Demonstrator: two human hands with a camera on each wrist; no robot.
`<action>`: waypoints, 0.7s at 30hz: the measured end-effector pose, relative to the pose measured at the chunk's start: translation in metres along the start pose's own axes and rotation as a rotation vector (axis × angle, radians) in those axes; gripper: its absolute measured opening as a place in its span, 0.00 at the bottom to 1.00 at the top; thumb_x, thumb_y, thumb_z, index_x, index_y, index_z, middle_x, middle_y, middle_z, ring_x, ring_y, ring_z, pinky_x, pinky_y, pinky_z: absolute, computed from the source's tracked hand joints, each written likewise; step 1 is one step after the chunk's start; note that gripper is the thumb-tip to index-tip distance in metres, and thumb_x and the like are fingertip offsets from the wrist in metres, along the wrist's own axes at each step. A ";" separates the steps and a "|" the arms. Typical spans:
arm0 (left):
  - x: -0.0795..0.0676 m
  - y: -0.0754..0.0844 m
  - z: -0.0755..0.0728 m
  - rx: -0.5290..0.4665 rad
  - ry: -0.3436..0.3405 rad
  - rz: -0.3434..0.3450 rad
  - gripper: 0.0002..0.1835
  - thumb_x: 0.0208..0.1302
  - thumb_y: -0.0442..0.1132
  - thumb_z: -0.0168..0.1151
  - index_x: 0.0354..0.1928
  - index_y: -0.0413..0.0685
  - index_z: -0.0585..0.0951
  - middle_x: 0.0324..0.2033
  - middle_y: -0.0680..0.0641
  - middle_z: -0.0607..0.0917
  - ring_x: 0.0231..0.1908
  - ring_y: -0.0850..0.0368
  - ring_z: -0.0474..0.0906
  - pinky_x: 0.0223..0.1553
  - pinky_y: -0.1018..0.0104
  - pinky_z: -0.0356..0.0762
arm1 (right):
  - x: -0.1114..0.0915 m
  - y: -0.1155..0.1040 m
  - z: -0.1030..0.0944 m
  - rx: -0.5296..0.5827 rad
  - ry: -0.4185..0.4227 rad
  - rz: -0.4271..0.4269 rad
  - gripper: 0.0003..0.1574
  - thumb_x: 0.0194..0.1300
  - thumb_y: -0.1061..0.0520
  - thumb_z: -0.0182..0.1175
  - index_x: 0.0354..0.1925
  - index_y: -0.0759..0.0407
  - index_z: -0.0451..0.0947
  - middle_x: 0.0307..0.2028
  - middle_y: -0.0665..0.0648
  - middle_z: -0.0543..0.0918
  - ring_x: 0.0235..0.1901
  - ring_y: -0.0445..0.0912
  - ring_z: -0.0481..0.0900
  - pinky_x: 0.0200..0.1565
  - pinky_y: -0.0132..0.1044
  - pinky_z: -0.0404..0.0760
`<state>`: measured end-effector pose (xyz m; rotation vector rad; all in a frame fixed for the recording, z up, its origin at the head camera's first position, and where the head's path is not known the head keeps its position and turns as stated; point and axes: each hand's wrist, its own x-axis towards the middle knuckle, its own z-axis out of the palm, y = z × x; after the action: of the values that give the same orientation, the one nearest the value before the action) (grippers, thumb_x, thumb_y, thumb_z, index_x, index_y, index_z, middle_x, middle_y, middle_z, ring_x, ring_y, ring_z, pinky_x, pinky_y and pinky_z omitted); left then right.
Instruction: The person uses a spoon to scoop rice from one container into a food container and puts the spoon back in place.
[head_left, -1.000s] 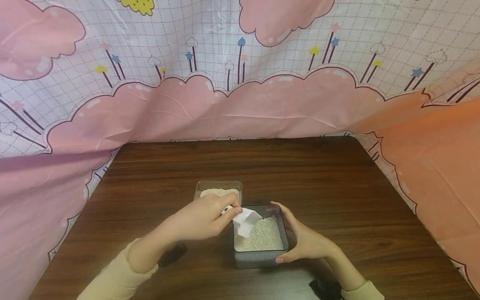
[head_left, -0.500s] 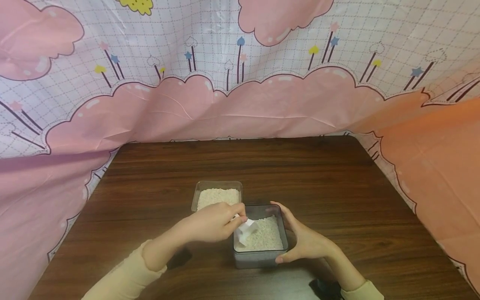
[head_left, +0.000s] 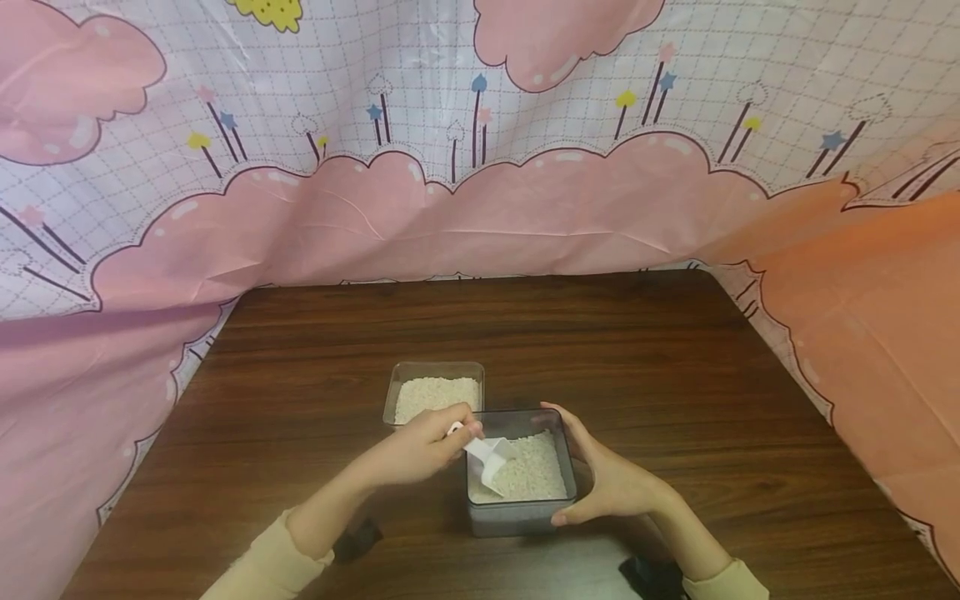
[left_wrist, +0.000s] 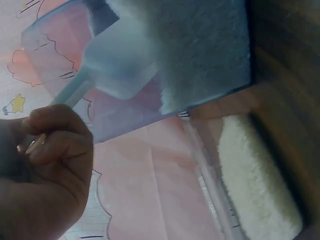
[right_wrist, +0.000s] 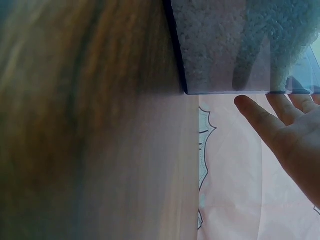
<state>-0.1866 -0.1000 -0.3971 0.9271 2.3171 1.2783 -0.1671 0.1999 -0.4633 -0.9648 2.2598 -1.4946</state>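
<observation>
A white scoop (head_left: 489,467) slants down into a grey see-through box (head_left: 516,521) that holds white rice (head_left: 537,468). Fingers and thumb of my left hand (head_left: 427,446) grip the scoop's handle at the box's left rim. In the left wrist view the scoop's head (left_wrist: 120,65) overlaps the edge of the rice slope. My right hand (head_left: 618,483) holds the box from the right, thumb at the front corner and fingers along the far side. The right wrist view has its fingers (right_wrist: 262,117) right at the box wall (right_wrist: 215,75).
Behind the box, to the left, stands a shallow clear container (head_left: 392,396) of rice, close to the box's far left corner. Both sit on a dark wooden table (head_left: 337,333). A patterned pink and white cloth (head_left: 480,217) hangs round the table's back and sides.
The scoop has turned in my left hand, and its head now points lower at the box's left side. My left hand has shifted, exposing more of the clear container. The right hand stays still.
</observation>
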 end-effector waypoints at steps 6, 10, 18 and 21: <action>-0.003 -0.009 0.009 -0.107 0.048 -0.032 0.15 0.79 0.45 0.44 0.42 0.44 0.77 0.14 0.56 0.65 0.16 0.65 0.58 0.19 0.73 0.57 | 0.000 0.001 0.000 0.006 -0.003 0.015 0.79 0.44 0.53 0.81 0.77 0.42 0.34 0.73 0.60 0.50 0.72 0.64 0.48 0.61 0.68 0.58; -0.004 -0.012 0.016 -0.198 0.101 -0.029 0.16 0.79 0.42 0.43 0.43 0.39 0.76 0.14 0.54 0.66 0.17 0.64 0.61 0.20 0.74 0.58 | -0.001 0.001 0.000 0.007 -0.008 0.006 0.79 0.44 0.53 0.80 0.77 0.43 0.34 0.73 0.60 0.49 0.72 0.63 0.47 0.62 0.68 0.57; -0.009 -0.015 0.033 -0.363 0.242 0.021 0.17 0.79 0.37 0.40 0.44 0.28 0.74 0.15 0.53 0.66 0.18 0.65 0.64 0.21 0.74 0.61 | -0.001 0.002 0.001 0.019 -0.010 0.006 0.79 0.45 0.53 0.80 0.77 0.44 0.33 0.73 0.63 0.48 0.72 0.69 0.45 0.59 0.73 0.57; -0.011 -0.013 0.040 -0.439 0.303 0.003 0.18 0.79 0.37 0.40 0.45 0.25 0.72 0.15 0.52 0.66 0.18 0.65 0.64 0.22 0.74 0.63 | -0.001 0.002 0.001 0.016 -0.008 0.004 0.79 0.45 0.54 0.80 0.77 0.46 0.34 0.73 0.63 0.49 0.71 0.69 0.46 0.59 0.73 0.58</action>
<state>-0.1608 -0.0876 -0.4301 0.6232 2.0952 1.9375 -0.1666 0.2004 -0.4653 -0.9598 2.2388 -1.5024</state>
